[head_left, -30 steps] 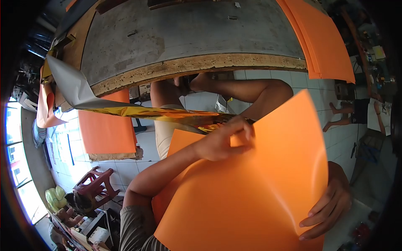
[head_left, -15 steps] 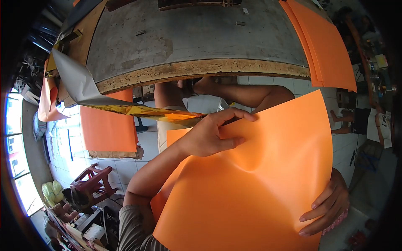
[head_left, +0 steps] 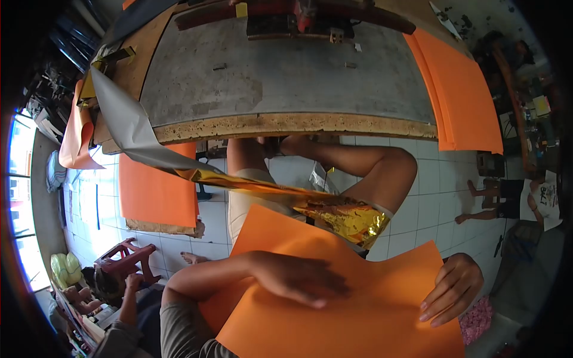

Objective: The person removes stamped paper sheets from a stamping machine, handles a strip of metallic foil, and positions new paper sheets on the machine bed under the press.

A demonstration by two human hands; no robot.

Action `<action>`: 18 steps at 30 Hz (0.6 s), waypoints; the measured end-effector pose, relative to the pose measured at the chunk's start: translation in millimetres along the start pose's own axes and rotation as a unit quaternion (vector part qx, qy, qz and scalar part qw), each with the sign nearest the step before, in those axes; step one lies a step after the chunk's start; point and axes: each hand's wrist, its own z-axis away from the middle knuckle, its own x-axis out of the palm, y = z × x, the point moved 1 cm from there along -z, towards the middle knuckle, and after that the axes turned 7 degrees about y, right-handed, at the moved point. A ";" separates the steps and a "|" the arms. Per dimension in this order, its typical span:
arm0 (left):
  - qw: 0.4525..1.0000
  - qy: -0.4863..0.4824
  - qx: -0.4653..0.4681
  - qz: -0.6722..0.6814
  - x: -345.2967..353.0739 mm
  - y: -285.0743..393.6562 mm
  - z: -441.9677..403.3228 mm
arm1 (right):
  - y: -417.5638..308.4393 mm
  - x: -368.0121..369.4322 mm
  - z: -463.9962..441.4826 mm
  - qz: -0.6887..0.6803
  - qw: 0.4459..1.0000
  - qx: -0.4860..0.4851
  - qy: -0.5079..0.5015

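Note:
A large orange sheet (head_left: 358, 316) of paper or thin card lies bowed across my front. My left hand (head_left: 301, 279) rests flat on its upper face, fingers stretched out and somewhat blurred. At the sheet's right edge, my right hand (head_left: 453, 289) has its fingers over the front, gripping it; the thumb is hidden behind. Just beyond the sheet, a strip of crinkled gold foil (head_left: 346, 215) slants over my lap. Its grey underside (head_left: 128, 128) shows where it trails up to the table's left corner. Neither hand touches the foil.
Ahead stands a grey-topped table (head_left: 286, 86) with a worn wooden front edge. Stacked orange sheets (head_left: 462, 89) overhang its right end; another orange stack (head_left: 158, 191) sits lower left. A red stool (head_left: 131, 259) is at left. Other people are at lower left and far right.
The orange sheet has dropped lower, toward me. My left hand has moved down from its upper edge and flattened onto it. The gold foil's end is now uncovered over my lap.

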 end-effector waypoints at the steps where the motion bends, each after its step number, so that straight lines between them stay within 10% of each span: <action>1: 0.999 -0.014 0.036 0.027 -6.0 11.2 17.0 | -1.9 -0.6 6.4 0.002 1.000 0.010 0.018; 14: 0.937 0.187 0.217 0.200 54.4 -4.9 157.6 | 2.2 -58.4 111.8 -0.056 0.952 0.075 0.291; 18: 0.887 0.394 0.157 0.184 82.1 -8.5 161.3 | 10.9 -42.3 119.3 0.066 0.861 0.075 0.498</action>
